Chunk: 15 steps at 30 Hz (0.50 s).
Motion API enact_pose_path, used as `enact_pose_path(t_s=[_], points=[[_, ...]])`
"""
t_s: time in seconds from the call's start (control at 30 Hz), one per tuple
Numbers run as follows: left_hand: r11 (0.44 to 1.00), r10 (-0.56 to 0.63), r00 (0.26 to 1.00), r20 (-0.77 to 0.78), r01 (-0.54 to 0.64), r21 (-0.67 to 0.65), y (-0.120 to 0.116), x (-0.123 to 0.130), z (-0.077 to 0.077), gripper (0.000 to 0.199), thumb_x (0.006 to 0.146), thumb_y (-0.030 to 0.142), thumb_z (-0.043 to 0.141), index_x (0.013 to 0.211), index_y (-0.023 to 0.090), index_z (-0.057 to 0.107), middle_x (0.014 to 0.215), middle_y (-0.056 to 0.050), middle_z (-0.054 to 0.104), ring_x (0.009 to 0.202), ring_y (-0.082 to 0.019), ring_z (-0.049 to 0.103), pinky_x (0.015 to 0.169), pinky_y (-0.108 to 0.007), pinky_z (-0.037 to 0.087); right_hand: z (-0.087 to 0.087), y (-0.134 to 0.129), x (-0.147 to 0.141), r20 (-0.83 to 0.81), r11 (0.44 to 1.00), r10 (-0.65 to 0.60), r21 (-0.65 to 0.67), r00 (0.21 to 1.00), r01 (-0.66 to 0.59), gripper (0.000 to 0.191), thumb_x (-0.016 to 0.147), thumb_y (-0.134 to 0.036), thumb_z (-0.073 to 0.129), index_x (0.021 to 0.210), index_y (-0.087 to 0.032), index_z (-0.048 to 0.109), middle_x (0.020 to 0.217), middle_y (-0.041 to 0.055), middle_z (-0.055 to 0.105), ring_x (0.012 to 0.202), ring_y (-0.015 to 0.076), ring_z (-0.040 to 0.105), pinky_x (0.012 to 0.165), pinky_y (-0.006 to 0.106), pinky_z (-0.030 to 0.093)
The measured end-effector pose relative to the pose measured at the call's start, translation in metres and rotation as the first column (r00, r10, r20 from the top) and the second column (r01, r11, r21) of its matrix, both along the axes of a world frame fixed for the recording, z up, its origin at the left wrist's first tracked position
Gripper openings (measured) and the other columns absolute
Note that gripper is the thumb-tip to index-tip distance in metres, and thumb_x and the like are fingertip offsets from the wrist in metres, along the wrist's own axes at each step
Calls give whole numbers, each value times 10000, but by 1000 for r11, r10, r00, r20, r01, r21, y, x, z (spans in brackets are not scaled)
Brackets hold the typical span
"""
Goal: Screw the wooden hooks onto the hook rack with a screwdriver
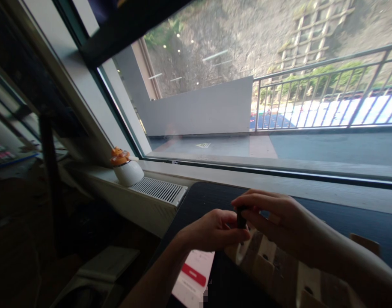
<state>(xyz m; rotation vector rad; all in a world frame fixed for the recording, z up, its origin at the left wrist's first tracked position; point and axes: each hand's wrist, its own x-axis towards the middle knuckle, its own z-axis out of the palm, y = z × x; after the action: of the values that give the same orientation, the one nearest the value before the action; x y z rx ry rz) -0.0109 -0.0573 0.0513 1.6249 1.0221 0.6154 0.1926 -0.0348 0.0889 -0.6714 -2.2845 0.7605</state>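
A small dark cylindrical piece (241,217) is held between both hands above a black table (205,199). My left hand (212,231) pinches its lower part between thumb and fingers. From the right, my right hand (273,211) grips the upper part with its fingertips. Below and beside my right hand lies a striped wooden object (282,273) with round dark holes, partly hidden by the hand and forearm. A lit phone-like screen (194,271) with a red band shows under my left wrist.
A white container with an orange top (127,169) stands on the ledge at the left, beside a white vent grille (159,189). A window with its sill (215,171) runs behind the table. Lower left is a pale box-like object (108,261).
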Motion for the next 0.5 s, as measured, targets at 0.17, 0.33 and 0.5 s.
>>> enact_pose_path(t_s=[0.17, 0.33, 0.5], points=[[1000, -17, 1000, 22, 17, -3, -1, 0, 0, 298, 833, 409, 673, 857, 113, 647, 691, 25, 502, 627, -91, 406, 565, -200, 341, 1, 2, 1, -1, 1000, 3, 14, 1000, -3, 177, 938, -283, 560, 1067, -280, 680, 911, -6, 682, 772, 116, 644, 663, 204, 490], [1000, -24, 1000, 5, 24, 15, -1, -1, -1, 321, 820, 424, 688, 858, 106, 675, 689, 20, 512, 638, -95, 415, 580, -204, 352, 4, 1, -3, -24, 1000, -27, 3, 999, 27, 133, 897, -294, 614, 986, -247, 701, 843, 5, 681, 701, 123, 635, 599, 214, 483], [1000, -21, 999, 29, 21, -4, 0, 0, -2, 352, 831, 459, 673, 844, 107, 682, 673, 22, 517, 627, -93, 417, 590, -209, 361, 4, -2, -6, -29, 992, -125, 4, 992, 125, 98, 840, -306, 668, 895, -225, 677, 805, 13, 683, 699, 151, 634, 607, 250, 498]])
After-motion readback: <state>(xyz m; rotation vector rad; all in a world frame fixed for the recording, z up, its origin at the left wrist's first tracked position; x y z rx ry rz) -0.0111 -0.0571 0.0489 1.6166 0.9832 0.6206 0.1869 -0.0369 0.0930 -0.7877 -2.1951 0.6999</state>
